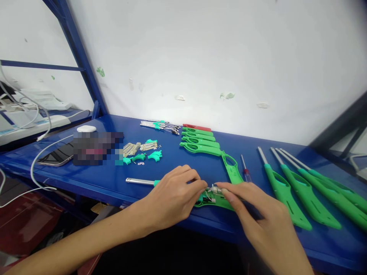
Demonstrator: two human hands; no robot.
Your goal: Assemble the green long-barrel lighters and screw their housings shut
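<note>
Near the table's front edge lies an open green half shell [222, 203] of a long-nose lighter, with thin wires and small parts inside it. Its silver metal tube [140, 181] with a teal collar points left. My right hand [263, 215] pinches a small clear plastic fuel tank [217, 190] between thumb and forefinger, just over the shell. My left hand [177, 193] is closed over the shell's left part, its fingertips pressed together at the tank's left end. What those fingers hold is hidden.
Assembled green lighters [286, 200] lie at right, beside a screwdriver [246, 175]. Green half shells [200, 148] and a red one [197, 127] lie behind. Further left are metal tubes with wires [160, 125], clear tanks [132, 149], teal triggers [155, 156] and a phone [59, 154].
</note>
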